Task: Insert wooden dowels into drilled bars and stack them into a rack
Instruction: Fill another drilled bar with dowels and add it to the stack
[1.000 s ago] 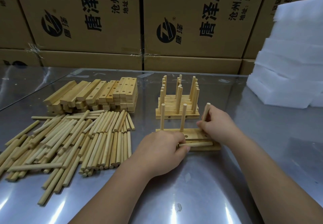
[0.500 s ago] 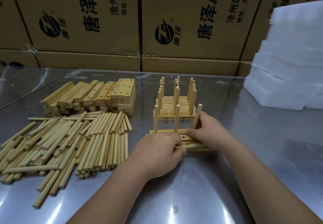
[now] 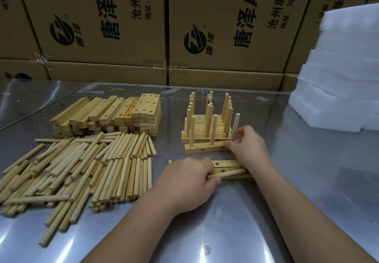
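Doweled bar (image 3: 206, 147) just moved against the rack (image 3: 207, 129), right hand (image 3: 249, 148) pinching its end dowel. Left hand (image 3: 189, 182) pinches a loose dowel (image 3: 229, 174) nearer. Next bar follows.

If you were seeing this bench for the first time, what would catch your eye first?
The sprawling dowel pile at left, with stacked drilled bars behind it. At centre, the rack bristles with upright dowels, and the right hand holds a three-dowel bar against its front.

Matt wooden dowels (image 3: 114, 166) on glossy metal table (image 3: 307, 180).
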